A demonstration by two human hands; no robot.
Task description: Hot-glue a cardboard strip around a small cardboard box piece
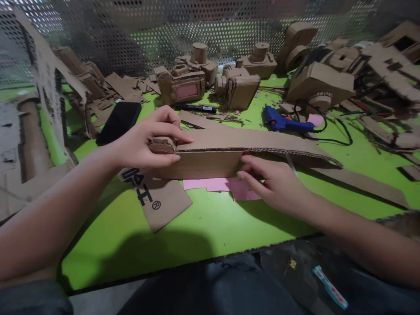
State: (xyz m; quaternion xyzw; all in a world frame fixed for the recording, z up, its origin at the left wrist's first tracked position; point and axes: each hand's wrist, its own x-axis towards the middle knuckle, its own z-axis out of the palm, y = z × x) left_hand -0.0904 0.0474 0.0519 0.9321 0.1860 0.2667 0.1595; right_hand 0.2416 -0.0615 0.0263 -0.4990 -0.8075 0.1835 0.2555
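My left hand (147,142) pinches the left end of a long cardboard strip (249,142), thumb below and fingers on top, with a small folded cardboard piece at that end. The strip runs to the right over a cardboard panel (200,164) standing on the green table (203,227). My right hand (272,181) rests at the panel's right edge, fingers curled and touching the cardboard, over pink paper pieces (226,186) lying flat on the table. A printed cardboard scrap (157,197) lies under my left wrist.
A blue glue gun (285,122) with black cable lies behind the strip. A black marker (195,107) and a black phone (120,120) lie further back. Several cardboard camera models (182,85) and scraps crowd the back, against a perforated metal wall (210,30).
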